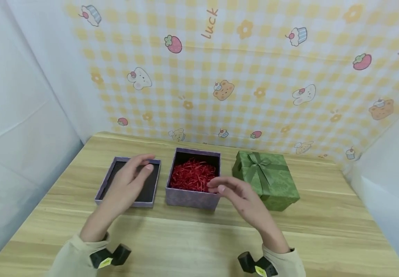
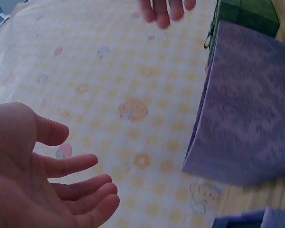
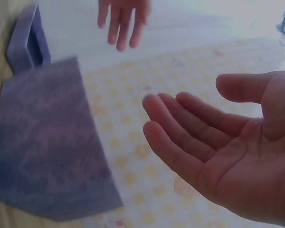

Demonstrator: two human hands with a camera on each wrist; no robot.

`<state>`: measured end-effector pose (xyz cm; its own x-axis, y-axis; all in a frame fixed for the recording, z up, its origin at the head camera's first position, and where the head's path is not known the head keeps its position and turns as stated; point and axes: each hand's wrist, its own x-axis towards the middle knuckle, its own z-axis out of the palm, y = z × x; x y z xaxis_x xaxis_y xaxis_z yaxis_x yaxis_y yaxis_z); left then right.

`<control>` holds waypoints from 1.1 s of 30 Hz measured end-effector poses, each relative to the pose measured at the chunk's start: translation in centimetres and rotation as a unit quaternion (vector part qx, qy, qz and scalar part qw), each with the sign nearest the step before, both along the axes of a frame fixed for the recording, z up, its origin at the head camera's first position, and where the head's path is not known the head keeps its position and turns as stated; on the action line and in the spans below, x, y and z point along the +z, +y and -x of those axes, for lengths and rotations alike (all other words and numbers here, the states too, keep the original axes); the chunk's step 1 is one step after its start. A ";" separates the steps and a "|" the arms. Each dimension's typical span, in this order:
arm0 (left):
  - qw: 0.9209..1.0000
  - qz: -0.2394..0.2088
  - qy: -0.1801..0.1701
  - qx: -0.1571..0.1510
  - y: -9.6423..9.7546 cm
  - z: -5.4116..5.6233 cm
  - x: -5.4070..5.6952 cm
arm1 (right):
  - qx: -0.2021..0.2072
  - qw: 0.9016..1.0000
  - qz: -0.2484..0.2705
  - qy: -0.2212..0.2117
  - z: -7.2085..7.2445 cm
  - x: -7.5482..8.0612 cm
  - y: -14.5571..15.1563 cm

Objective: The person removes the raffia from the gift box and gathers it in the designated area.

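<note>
A purple patterned gift box (image 1: 192, 198) stands open in the middle of the table, red shredded paper (image 1: 192, 175) filling its lower part. To its left lies its purple lid (image 1: 125, 205), dark inside facing up. Over that lid, in the head view, is my left hand (image 1: 130, 184), fingers loosely extended and nothing held; the left wrist view shows its bare palm (image 2: 33, 175). My right hand (image 1: 241, 196) overlaps the box's front right corner in the head view. Its palm (image 3: 237, 156) is likewise bare in the right wrist view, fingers relaxed.
A green gift box (image 1: 279, 181) with a ribbon bow (image 1: 259, 163) sits closed on the right, close to the purple box. Behind the wooden table (image 1: 185, 242) hangs a yellow checked cloth (image 1: 199, 77). White sheets (image 1: 23, 107) flank both sides.
</note>
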<state>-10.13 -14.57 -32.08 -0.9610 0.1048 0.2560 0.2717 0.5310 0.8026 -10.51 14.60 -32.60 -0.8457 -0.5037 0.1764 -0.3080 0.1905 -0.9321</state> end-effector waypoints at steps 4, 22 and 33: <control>0.998 0.028 -0.007 -0.050 1.6 1.2 -0.3 | -0.101 0.993 -0.054 0.002 0.8 -1.1 -0.1; 0.962 0.162 -0.064 -0.211 7.4 5.9 -2.4 | -0.124 0.973 -0.195 0.022 1.7 -5.0 -1.9; 0.946 0.196 -0.095 -0.238 8.4 7.1 -3.4 | -0.113 0.975 -0.189 -0.018 1.8 -6.1 -1.6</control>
<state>-17.26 -6.18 -35.51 -0.8052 0.5894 -0.0653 0.4262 0.6519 0.6272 -12.27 13.04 -38.71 -0.9450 -0.3266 -0.0182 -0.1857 0.5816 -0.7920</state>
